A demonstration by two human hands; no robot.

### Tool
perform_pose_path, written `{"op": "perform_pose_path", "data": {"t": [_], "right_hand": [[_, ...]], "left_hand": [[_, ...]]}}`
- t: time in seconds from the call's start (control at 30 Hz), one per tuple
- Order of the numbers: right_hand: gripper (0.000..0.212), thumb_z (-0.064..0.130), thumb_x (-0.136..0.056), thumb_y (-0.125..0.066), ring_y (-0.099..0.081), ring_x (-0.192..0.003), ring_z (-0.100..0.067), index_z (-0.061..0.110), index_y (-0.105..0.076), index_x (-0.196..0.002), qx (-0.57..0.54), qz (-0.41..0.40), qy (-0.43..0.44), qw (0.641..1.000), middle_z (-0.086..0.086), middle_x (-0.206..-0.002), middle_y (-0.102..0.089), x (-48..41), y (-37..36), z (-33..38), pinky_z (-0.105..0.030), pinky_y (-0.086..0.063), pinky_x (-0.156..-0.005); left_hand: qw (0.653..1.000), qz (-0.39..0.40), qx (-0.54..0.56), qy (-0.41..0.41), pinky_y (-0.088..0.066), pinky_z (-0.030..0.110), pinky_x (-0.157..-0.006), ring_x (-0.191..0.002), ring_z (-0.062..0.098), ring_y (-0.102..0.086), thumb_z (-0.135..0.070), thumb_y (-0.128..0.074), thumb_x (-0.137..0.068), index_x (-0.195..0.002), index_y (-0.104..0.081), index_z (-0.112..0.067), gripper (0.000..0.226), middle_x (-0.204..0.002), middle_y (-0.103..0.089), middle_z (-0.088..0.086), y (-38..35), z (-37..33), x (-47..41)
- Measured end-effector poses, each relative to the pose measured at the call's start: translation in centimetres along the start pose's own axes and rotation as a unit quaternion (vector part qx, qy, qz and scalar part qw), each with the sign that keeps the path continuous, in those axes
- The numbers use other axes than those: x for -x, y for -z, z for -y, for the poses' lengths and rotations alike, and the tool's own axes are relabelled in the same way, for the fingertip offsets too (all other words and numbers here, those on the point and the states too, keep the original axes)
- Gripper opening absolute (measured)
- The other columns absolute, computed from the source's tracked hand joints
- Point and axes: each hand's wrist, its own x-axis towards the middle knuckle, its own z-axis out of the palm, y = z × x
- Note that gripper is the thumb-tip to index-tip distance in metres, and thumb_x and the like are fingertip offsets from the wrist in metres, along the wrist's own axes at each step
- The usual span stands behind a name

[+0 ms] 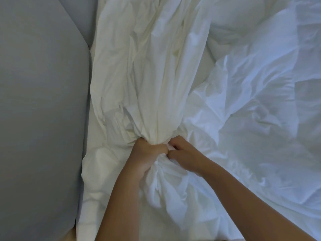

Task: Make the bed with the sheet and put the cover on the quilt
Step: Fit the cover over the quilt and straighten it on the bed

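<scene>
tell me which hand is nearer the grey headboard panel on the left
Left. The left hand clenches the bunched white fabric on the side facing the grey panel, though not touching it. The right hand grips the same bunch just beyond, farther away.

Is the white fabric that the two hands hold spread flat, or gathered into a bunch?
Gathered. Both the left hand and the right hand clench the white fabric at one point, and creases fan out from there.

White cover (156,75) — matt, creased cloth; grey panel (40,101) — smooth, matt.
</scene>
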Motion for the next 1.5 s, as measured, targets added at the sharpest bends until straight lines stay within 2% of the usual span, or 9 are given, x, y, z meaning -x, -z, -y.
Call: {"op": "perform_pose_path", "data": {"t": [0.07, 0.13, 0.37, 0.5, 0.63, 1.03, 1.23, 1.37, 1.5], "right_hand": [[0.01, 0.012, -0.069, -0.057, -0.053, -0.065, 0.0, 0.009, -0.055, -0.078, -0.093, 0.071, -0.021, 0.993, -0.001, -0.077, -0.056, 0.7, 0.3, 0.0, -0.016, -0.042, -0.068], [0.047, 0.025, -0.066, -0.071, -0.066, -0.096, -0.011, 0.021, -0.06, -0.111, -0.179, 0.107, -0.059, 0.976, 0.003, -0.103, -0.069, 1.0, 0.5, 0.0, -0.028, -0.05, -0.087], [0.02, 0.001, -0.081, -0.063, -0.071, -0.079, -0.018, 0.012, -0.069, -0.097, -0.263, 0.068, -0.073, 0.96, -0.007, -0.087, -0.073, 0.9, 1.4, 0.7, -0.026, -0.056, -0.067], [0.04, 0.008, -0.059, -0.062, -0.069, -0.077, -0.027, 0.008, -0.068, -0.099, -0.398, 0.003, -0.101, 0.912, -0.013, -0.086, -0.07, 1.2, 1.4, -0.9, -0.037, -0.057, -0.069], [0.039, 0.011, -0.056, -0.062, -0.069, -0.07, -0.025, 0.01, -0.068, -0.094, -0.43, -0.015, -0.132, 0.893, -0.01, -0.079, -0.071, 1.4, 1.6, -1.5, -0.037, -0.057, -0.064], [0.03, 0.008, -0.05, -0.058, -0.066, -0.061, -0.022, 0.009, -0.069, -0.078, -0.376, 0.018, -0.136, 0.916, -0.007, -0.068, -0.068, 1.4, 1.8, -0.5, -0.03, -0.055, -0.06], [0.053, 0.032, -0.039, -0.095, -0.071, -0.086, -0.025, 0.015, -0.078, -0.086, -0.425, 0.028, -0.097, 0.899, -0.013, -0.096, -0.072, 1.5, 0.9, -0.7, -0.039, -0.058, -0.076], [0.037, 0.021, -0.062, -0.084, -0.071, -0.081, -0.025, 0.01, -0.072, -0.096, -0.461, -0.013, -0.089, 0.883, -0.014, -0.093, -0.071, 1.5, 0.0, -0.7, -0.036, -0.058, -0.068], [0.041, 0.019, -0.048, -0.079, -0.069, -0.076, -0.024, 0.011, -0.076, -0.089, -0.492, -0.004, -0.105, 0.864, -0.012, -0.087, -0.071, 1.3, 0.1, -1.3, -0.035, -0.057, -0.07]], "left_hand": [[0.998, 0.049, 0.047, 0.012, -0.056, 0.028, -0.069, -0.076, 0.018, -0.071, -0.019, -0.078, -0.062, -0.095, -0.068, -0.011, 0.035, -0.084, -0.073, 0.006, 0.5, 0.1, 0.4], [0.991, 0.112, 0.071, 0.011, -0.052, 0.033, -0.087, -0.091, 0.015, -0.07, -0.037, -0.077, -0.07, -0.107, -0.067, -0.017, 0.043, -0.096, -0.074, 0.0, 0.6, -0.1, 1.1], [0.985, 0.171, -0.013, -0.026, -0.04, 0.028, -0.104, -0.113, 0.006, -0.057, -0.089, -0.037, -0.048, -0.123, -0.056, -0.03, 0.098, -0.121, -0.062, -0.009, -0.3, -1.5, 2.1], [0.987, 0.144, 0.062, -0.018, -0.051, 0.027, -0.08, -0.083, 0.007, -0.065, -0.059, -0.035, -0.092, -0.105, -0.066, -0.028, 0.046, -0.094, -0.071, -0.007, -0.2, -0.9, 1.7], [0.995, -0.025, 0.07, -0.064, -0.043, 0.024, -0.054, -0.055, 0.01, -0.052, -0.007, -0.044, -0.094, -0.09, -0.058, -0.022, 0.021, -0.071, -0.057, 0.0, -0.8, 1.4, 0.3], [0.976, -0.054, -0.067, -0.199, -0.045, 0.027, -0.092, -0.094, 0.02, -0.059, -0.01, -0.054, -0.09, -0.09, -0.05, -0.025, 0.016, -0.094, -0.062, 0.0, -1.1, 0.8, -1.1], [0.932, -0.117, -0.235, -0.25, -0.039, 0.031, -0.1, -0.117, 0.025, -0.053, -0.019, -0.051, -0.094, -0.134, -0.04, -0.009, 0.043, -0.126, -0.056, 0.009, -1.7, -1.3, -1.7], [0.929, -0.178, -0.245, -0.211, -0.04, 0.031, -0.092, -0.116, 0.026, -0.053, -0.028, -0.055, -0.092, -0.135, -0.031, -0.008, 0.053, -0.128, -0.053, 0.01, -2.8, -0.9, -0.8], [0.956, -0.19, -0.181, -0.131, -0.039, 0.032, -0.075, -0.101, 0.032, -0.057, -0.033, -0.057, -0.089, -0.124, -0.029, -0.002, 0.055, -0.117, -0.055, 0.015, -3.7, 0.6, 0.5]]}}
